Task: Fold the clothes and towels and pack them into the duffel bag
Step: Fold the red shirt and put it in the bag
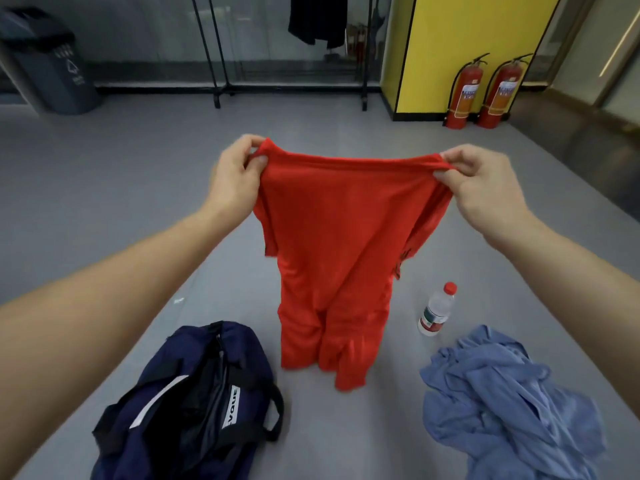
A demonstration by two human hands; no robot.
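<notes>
Step in hand looks like spread-out before the fold: red shirt [332, 244] held up in the air by its top edge, left hand [235, 178] pinching one corner, right hand [485, 188] pinching the other, both closed on the cloth. Shirt hangs roughly flat up top, bottom bunched and creased, lower end near the floor [104, 188] — can't tell if it's touching.

Duffel bag [194, 403] sits on the floor to the lower left, zip open, straps flopped across the opening. Nothing obviously packed yet, but the inside is dark, so not sure.

Next move, my read: lay the shirt flat on bare floor in front, or fold it in the air, sleeves in first, then halve it. Bottom needs a shake to drop the creases.

Around: blue garment [512, 407] crumpled at lower right, not yet folded. Water bottle [437, 310] upright just beside the shirt's right side — easy to knock over if the shirt swings or gets laid down there. Bag straps may need pushing aside before packing.
</notes>
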